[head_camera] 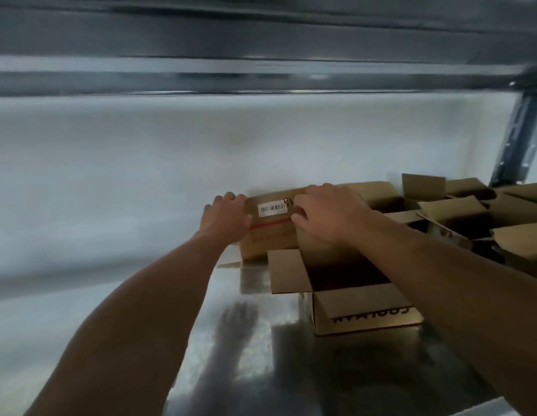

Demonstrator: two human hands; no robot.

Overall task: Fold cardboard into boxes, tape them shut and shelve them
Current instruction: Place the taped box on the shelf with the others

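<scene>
A closed brown cardboard box [268, 235] with a white barcode label and a red stripe sits at the back of a shiny metal shelf [246, 355], against the white wall. My left hand [225, 219] grips its left top corner with curled fingers. My right hand [324, 211] lies over its right top edge, thumb on the near face and fingers curled over the top. Both arms reach forward over the shelf.
An open box [345, 295] with raised flaps and black lettering stands just in front, under my right forearm. Several more open boxes [459, 217] crowd the shelf to the right. A metal beam [261, 76] runs overhead and a perforated upright [519, 136] stands at right.
</scene>
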